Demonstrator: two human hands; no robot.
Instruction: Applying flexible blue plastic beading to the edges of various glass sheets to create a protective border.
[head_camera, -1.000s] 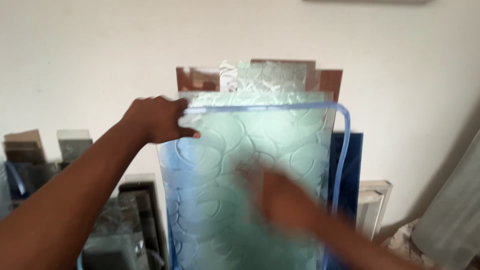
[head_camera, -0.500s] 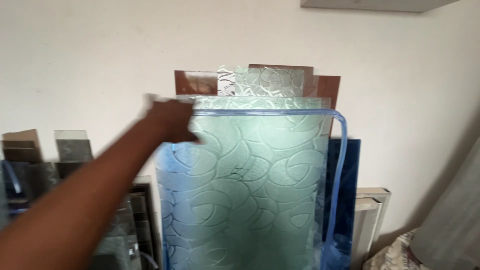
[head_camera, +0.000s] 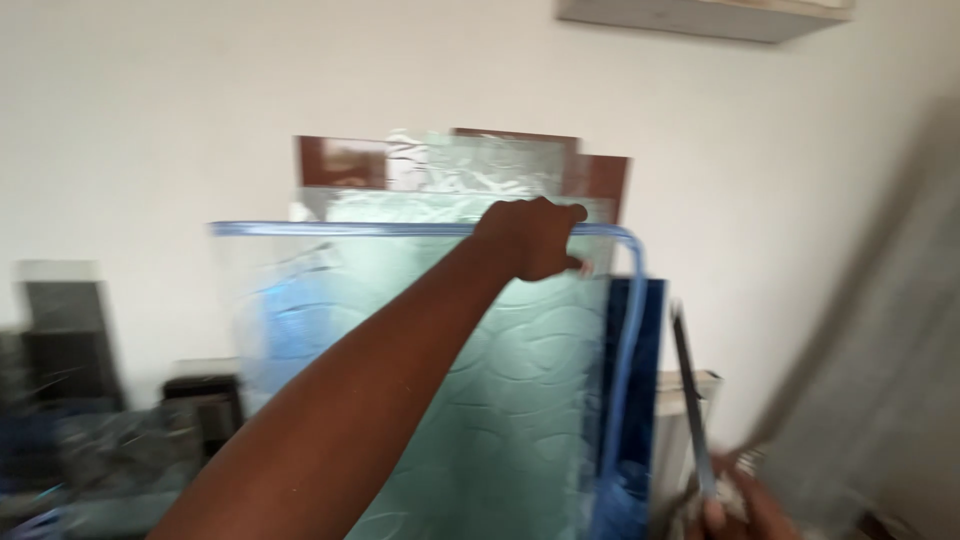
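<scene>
Head view: left hand (head_camera: 530, 238) has its fingers (head_camera: 572, 215) curled over the top edge of a patterned pale-green glass sheet (head_camera: 500, 390), near the sheet's upper right corner; grip looks closed on that edge, thumb side not clear because of blur. Blue plastic edge trim (head_camera: 350, 229) runs along the top edge under the fingers and bends down the right side of the sheet. Sheet stands roughly upright, below and in front of the fingers, with the left forearm (head_camera: 340, 430) crossing its face from bottom left up to the hand. Right hand (head_camera: 735, 512) sits at the bottom right corner of the frame, mostly cut off; fingers seem wrapped around the lower end of a thin dark strip (head_camera: 692, 400) that rises up and slightly left from it, but how tight that grip is cannot be told. Strip is just right of the green sheet, apart from it. Behind the held sheet: a clear textured glass pane (head_camera: 470, 165) and brown tinted panes (head_camera: 340, 160) leaning on a white wall (head_camera: 150, 100). Dark blue glass pane (head_camera: 645, 380) stands right behind the trim's right side. Blurred dark glass pieces (head_camera: 70, 340) stack at far left. Grey blurred sheet (head_camera: 880, 330) fills the right edge.
</scene>
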